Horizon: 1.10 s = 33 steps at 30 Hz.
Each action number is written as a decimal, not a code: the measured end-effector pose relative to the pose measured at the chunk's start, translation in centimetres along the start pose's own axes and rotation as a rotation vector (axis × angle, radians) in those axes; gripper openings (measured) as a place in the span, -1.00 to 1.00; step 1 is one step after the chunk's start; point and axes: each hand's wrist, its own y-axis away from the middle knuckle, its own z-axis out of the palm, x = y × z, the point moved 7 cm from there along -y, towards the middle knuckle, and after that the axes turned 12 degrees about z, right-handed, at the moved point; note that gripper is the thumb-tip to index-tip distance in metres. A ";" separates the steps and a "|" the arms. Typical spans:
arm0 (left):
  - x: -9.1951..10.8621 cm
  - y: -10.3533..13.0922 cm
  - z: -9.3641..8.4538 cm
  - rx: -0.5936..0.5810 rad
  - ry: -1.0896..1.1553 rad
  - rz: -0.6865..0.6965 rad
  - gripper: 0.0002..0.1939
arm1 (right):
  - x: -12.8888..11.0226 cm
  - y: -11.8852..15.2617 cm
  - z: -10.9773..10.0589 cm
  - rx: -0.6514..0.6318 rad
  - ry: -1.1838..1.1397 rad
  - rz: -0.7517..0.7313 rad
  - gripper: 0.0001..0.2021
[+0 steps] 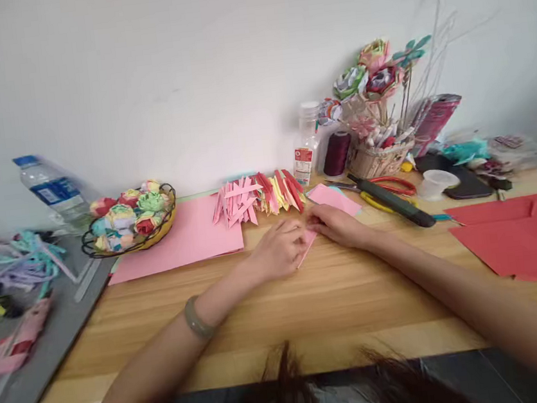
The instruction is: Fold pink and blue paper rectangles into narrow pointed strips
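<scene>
Between my two hands a small folded piece of pink paper [307, 249] lies at a slant on the wooden table. My left hand [282, 249] is closed on its left side, fingers curled over it. From the right, my right hand [335, 223] pinches its upper end; the fingertips partly hide the paper there. Just beyond the hands are a pile of folded pink strips [237, 202] and a row of red and yellow folded strips [280, 192]. Loose pink paper squares [335, 199] lie behind my right hand.
Large pink sheets [180, 237] lie left, partly under a basket [170, 222] of paper flowers. Red sheets [519, 234] cover the right side. Scissors [389, 200], a thread spool [337, 155], a clear bottle [305, 145] and a flower basket [380, 158] stand or lie behind my right arm.
</scene>
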 end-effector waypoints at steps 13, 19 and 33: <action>0.0 -0.4 1.6 -0.338 -0.095 -0.020 -0.74 | -0.2 0.0 -0.2 -0.018 0.026 0.012 -0.95; 1.7 -0.4 -0.3 -0.502 -0.068 -0.021 -0.74 | -0.4 0.0 -0.4 -0.017 0.049 0.012 -0.95; 5.3 1.3 -2.5 -0.844 -0.039 -0.096 -0.61 | -0.4 0.4 -0.3 0.000 0.042 -0.016 -0.89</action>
